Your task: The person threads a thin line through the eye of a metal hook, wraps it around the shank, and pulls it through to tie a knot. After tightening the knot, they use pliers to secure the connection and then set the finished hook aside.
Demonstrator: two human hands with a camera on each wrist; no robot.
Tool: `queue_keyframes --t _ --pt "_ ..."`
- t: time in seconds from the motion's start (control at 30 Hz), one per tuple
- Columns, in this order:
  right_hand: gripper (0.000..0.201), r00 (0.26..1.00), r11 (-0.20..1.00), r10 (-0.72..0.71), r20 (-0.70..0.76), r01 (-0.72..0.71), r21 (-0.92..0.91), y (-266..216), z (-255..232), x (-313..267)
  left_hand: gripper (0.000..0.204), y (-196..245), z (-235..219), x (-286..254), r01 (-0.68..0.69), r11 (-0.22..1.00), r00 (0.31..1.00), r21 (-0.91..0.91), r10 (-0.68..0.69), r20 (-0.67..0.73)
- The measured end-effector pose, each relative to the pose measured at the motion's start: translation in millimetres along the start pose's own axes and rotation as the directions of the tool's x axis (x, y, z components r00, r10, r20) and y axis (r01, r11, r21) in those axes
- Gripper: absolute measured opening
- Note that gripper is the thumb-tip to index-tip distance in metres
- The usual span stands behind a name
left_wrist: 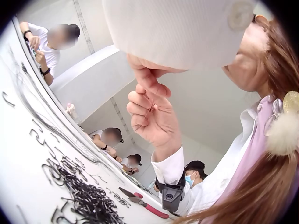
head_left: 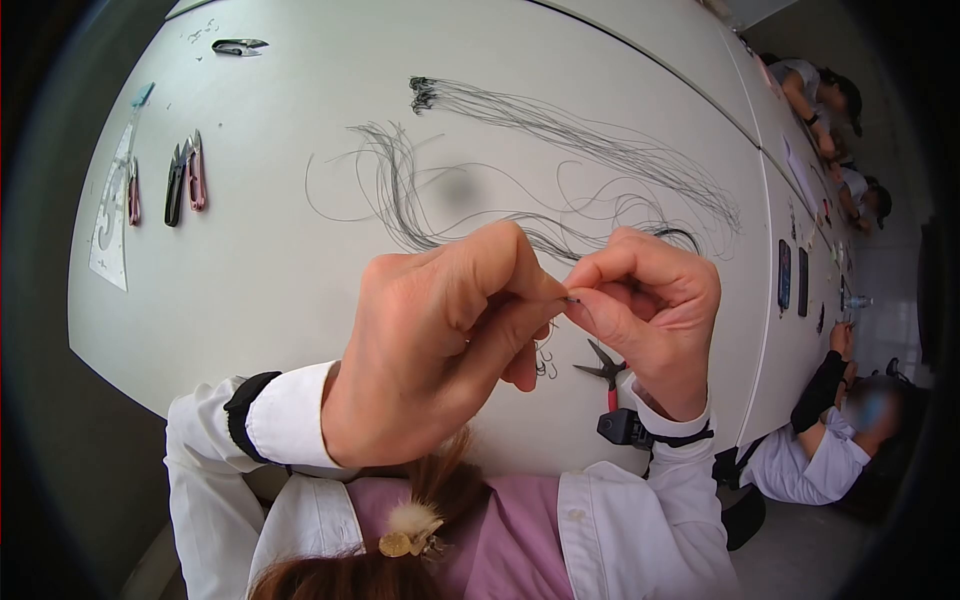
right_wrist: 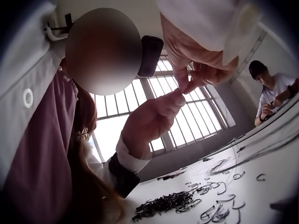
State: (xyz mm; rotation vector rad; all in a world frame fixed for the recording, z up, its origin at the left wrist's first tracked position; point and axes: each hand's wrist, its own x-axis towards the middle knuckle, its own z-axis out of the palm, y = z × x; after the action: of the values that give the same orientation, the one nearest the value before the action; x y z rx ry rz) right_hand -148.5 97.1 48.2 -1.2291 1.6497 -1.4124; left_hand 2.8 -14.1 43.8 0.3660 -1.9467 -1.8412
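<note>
My left hand [head_left: 430,340] and right hand [head_left: 655,310] meet fingertip to fingertip above the table, thumbs and forefingers pinching. Between them shows a tiny dark piece [head_left: 573,299], mostly covered by the fingertips; I cannot tell its kind. Beneath the hands lie loose black fish hooks [head_left: 545,362], heaped in a pile [right_wrist: 163,205] in the right wrist view. Beyond the hands stretches a loose bunch of dark fishing line [head_left: 395,190]. A second bundle of line [head_left: 560,125], with dark hooks [head_left: 423,94] gathered at one end, lies farther back.
Red-handled pliers [head_left: 607,370] lie beside my right wrist. Thread snips [head_left: 174,185] and a clear set square [head_left: 112,205] are at the left, with another pair of snips [head_left: 240,46] farther back. Other people sit along the right; one wears a mask [head_left: 873,410].
</note>
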Motion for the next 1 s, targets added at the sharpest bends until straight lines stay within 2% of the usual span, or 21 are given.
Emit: queue_keyframes --t 0.07,0.1,0.17,0.2,0.27,0.3,0.33,0.4,0.5,0.73,0.8,0.83,0.9,0.93,1.0 --pt "0.008 0.998 0.991 -0.060 0.011 0.061 -0.118 0.1 -0.9 -1.0 0.006 0.8 -1.1 0.5 0.094 0.987 0.996 -0.128 -0.094 0.006" --pt "0.008 0.998 0.991 -0.061 0.012 0.062 -0.118 -0.2 0.2 -1.2 0.006 0.9 -1.4 0.7 0.093 0.987 0.996 -0.128 -0.093 0.005" --pt "0.012 0.965 0.897 -0.261 0.006 0.245 -0.368 -1.0 5.7 -1.5 0.005 1.2 -2.1 1.0 0.116 0.982 0.993 -0.148 -0.119 -0.016" --pt "0.012 0.965 0.897 -0.261 0.008 0.246 -0.368 -0.3 9.4 -1.8 0.005 1.5 -2.1 1.0 0.114 0.982 0.993 -0.148 -0.118 -0.017" --pt "0.017 0.830 0.613 -0.557 0.015 0.423 -0.667 1.8 16.1 -2.8 0.003 2.1 -2.4 0.9 0.118 0.980 0.991 -0.158 -0.126 -0.038" --pt "0.021 0.779 0.504 -0.622 0.080 0.477 -0.720 1.1 16.5 -4.1 0.003 1.3 -2.2 0.6 0.118 0.980 0.991 -0.158 -0.125 -0.039" --pt "0.021 0.778 0.504 -0.623 0.081 0.478 -0.720 -0.3 16.0 -6.4 0.003 -0.5 -1.9 0.2 0.090 0.986 0.994 -0.142 -0.098 -0.052" --pt "0.026 0.746 0.266 -0.616 0.254 0.500 -0.824 -3.2 13.4 -11.6 0.002 -3.1 -0.4 -0.1 0.060 0.990 0.996 -0.125 -0.069 -0.065" --pt "0.030 0.736 0.205 -0.611 0.290 0.502 -0.840 -5.1 14.0 -13.5 0.003 -4.2 0.7 0.1 -0.012 0.997 0.997 -0.075 0.006 -0.077" --pt "0.028 0.749 0.286 -0.613 0.252 0.508 -0.813 -5.1 11.8 -12.0 0.004 -4.1 -1.0 0.3 -0.069 0.997 0.996 0.026 0.070 -0.053" --pt "0.024 0.779 0.364 -0.591 0.209 0.489 -0.793 -6.6 11.2 -11.1 0.005 -4.2 -0.3 0.4 -0.092 0.995 0.994 0.044 0.094 -0.056" --pt "0.024 0.779 0.363 -0.591 0.210 0.489 -0.793 -7.6 11.8 -10.3 0.005 -4.9 0.2 0.5 -0.116 0.992 0.991 0.054 0.119 -0.064" --pt "0.021 0.808 0.470 -0.572 0.141 0.464 -0.751 -9.8 13.3 -8.5 0.006 -4.5 -0.1 0.8 -0.141 0.988 0.987 0.065 0.146 -0.073" --pt "0.021 0.807 0.469 -0.573 0.142 0.465 -0.751 -10.4 12.5 -7.5 0.006 -2.9 -1.3 1.0 -0.149 0.986 0.987 0.073 0.154 -0.057" --pt "0.017 0.831 0.592 -0.543 0.119 0.480 -0.648 -11.6 9.2 -6.1 0.007 -0.9 -2.7 0.6 -0.158 0.984 0.986 0.081 0.162 -0.041"
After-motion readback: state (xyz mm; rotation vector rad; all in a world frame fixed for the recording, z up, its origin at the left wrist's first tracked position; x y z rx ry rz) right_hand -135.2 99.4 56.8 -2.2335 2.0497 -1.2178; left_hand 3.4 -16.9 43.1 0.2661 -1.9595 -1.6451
